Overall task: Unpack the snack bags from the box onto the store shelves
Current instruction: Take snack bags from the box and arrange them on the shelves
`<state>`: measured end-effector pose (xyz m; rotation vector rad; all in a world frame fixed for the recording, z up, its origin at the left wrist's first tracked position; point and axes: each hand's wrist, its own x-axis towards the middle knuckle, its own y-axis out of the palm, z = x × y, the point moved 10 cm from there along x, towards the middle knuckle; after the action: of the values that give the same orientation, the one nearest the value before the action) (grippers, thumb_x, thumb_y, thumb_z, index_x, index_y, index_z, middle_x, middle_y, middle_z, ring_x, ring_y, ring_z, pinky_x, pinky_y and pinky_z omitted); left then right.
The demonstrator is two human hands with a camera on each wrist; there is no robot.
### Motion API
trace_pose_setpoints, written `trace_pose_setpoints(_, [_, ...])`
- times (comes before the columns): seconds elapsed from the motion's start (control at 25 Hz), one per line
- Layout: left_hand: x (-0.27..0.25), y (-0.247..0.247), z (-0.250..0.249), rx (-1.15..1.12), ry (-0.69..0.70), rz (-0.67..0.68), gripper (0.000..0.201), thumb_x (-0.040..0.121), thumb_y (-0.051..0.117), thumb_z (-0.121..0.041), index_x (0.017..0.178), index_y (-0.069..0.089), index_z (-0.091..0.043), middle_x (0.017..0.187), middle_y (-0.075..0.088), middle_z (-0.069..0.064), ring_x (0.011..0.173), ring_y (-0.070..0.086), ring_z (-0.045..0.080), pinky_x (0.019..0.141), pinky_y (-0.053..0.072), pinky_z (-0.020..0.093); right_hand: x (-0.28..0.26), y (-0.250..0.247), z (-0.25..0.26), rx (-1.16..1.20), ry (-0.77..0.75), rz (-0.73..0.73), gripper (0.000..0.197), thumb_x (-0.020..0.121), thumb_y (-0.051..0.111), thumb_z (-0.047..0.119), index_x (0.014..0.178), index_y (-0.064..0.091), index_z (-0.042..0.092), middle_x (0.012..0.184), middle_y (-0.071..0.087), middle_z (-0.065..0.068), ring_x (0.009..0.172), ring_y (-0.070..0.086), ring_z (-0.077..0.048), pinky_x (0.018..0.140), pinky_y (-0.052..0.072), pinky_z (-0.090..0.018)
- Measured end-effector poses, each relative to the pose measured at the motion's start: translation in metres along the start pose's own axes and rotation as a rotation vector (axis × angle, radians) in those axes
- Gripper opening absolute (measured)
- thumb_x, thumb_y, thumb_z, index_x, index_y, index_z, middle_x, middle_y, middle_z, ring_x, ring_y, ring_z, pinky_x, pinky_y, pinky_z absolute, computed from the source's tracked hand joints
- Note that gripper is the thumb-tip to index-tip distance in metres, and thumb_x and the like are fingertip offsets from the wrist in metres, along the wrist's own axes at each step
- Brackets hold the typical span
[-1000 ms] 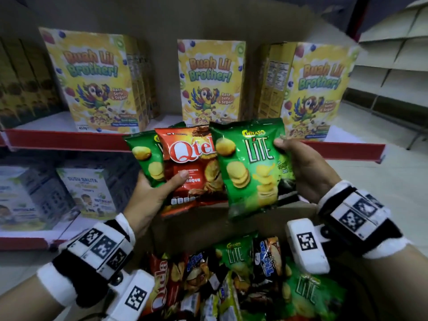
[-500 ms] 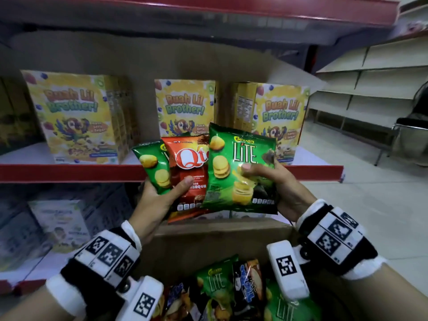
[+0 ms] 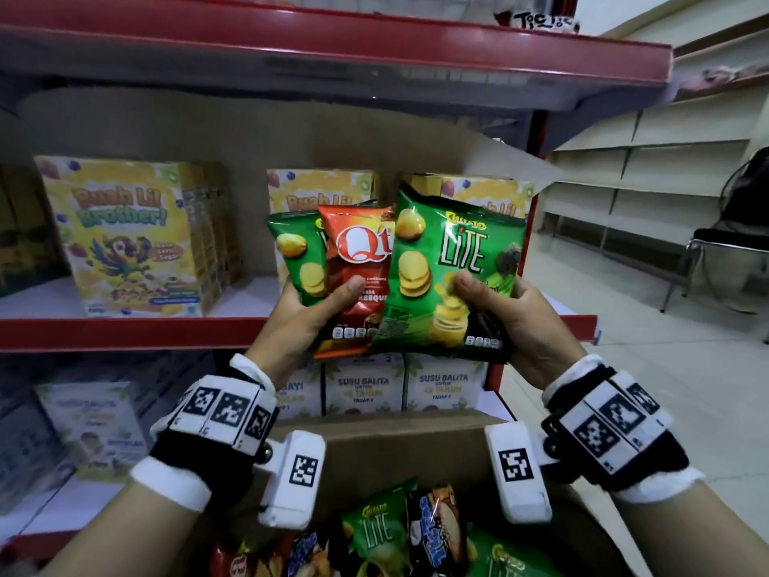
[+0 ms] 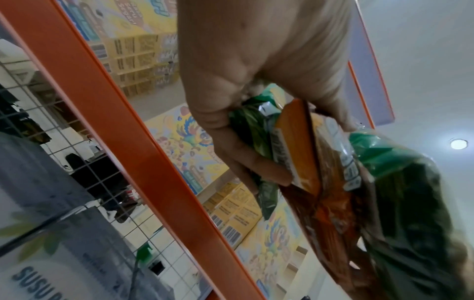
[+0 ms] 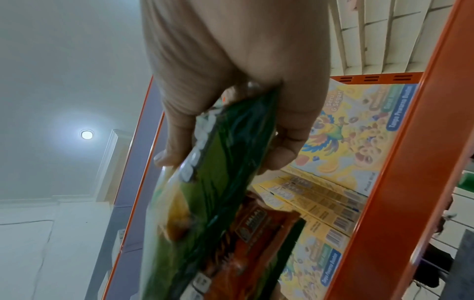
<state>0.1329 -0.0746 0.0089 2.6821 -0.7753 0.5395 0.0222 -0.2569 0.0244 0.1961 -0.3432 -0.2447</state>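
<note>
— What does each grip have hold of?

— The left hand [image 3: 291, 322] pinches two bags together by their lower edges, thumb across the front: a green snack bag [image 3: 297, 260] behind and a red Qtela bag [image 3: 360, 276] in front of it. The right hand [image 3: 512, 314] is clamped on a green Lite bag [image 3: 449, 268], thumb on the front, fingers curled behind.

— Where do the three bags sit in the frame?

— Fanned out at the centre of the head view, the Lite bag overlapping the red one, which overlaps the other green one. They are held up before the yellow cereal boxes [image 3: 129, 239] on the middle shelf [image 3: 125, 333], not resting on it.

— And the box?

— The cardboard box [image 3: 399, 435] lies at the bottom centre, below the wrists, with more snack bags [image 3: 376, 530] loose inside.

— Anything else?

— Pale milk cartons [image 3: 362, 389] stand on the shelf below, just behind the box. A red-edged upper shelf [image 3: 374, 47] crosses the top of the frame. At the right edge there is a chair [image 3: 724, 239].
</note>
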Motion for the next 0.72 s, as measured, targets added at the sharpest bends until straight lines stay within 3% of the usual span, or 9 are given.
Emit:
trace_pose_setpoints(0.16, [0.004,-0.011,-0.002,0.067,0.029,-0.042,0.082,0.064,0.084,-0.031,0.135,0.046,-0.013,0.119,0.068,0.003,0.106,0.067,0.018,0.082,0.057,0.030,0.007,0.009,-0.018,0.056,0.049,0.026,0.073,0.069,0.072,0.019,0.132,0.044,-0.003,0.121,0.062,-0.025,0.111,0.060,-0.040,0.100,0.045,-0.051])
trace_pose_setpoints(0.36, [0.007,-0.023,0.010,0.107,0.004,0.015,0.083,0.057,0.085,-0.045,0.128,0.052,-0.018,0.116,0.070,0.000,0.106,0.067,0.018,0.079,0.056,0.027,0.015,0.015,-0.048,0.047,0.074,0.032,0.071,0.070,0.075,0.023,0.130,0.047,-0.003,0.116,0.066,-0.023,0.104,0.065,-0.038,0.091,0.052,-0.050])
trace_pose_setpoints(0.52, [0.015,-0.031,0.043,0.054,-0.062,0.022,0.088,0.062,0.083,-0.043,0.136,0.044,-0.014,0.123,0.066,0.004,0.113,0.064,0.022,0.086,0.055,0.033,0.029,0.013,-0.075,0.009,0.077,-0.010,0.059,0.074,0.073,0.024,0.123,0.054,-0.002,0.111,0.068,-0.021,0.102,0.066,-0.038,0.091,0.051,-0.053])
trace_pose_setpoints(0.72, [0.012,-0.051,0.043,0.074,-0.171,-0.138,0.098,0.058,0.083,-0.050,0.139,0.039,-0.014,0.128,0.063,0.003,0.117,0.060,0.022,0.096,0.051,0.042,0.038,0.020,-0.073,-0.036,0.194,-0.082,0.056,0.068,0.079,0.032,0.113,0.062,0.002,0.106,0.071,-0.017,0.098,0.068,-0.035,0.088,0.053,-0.051])
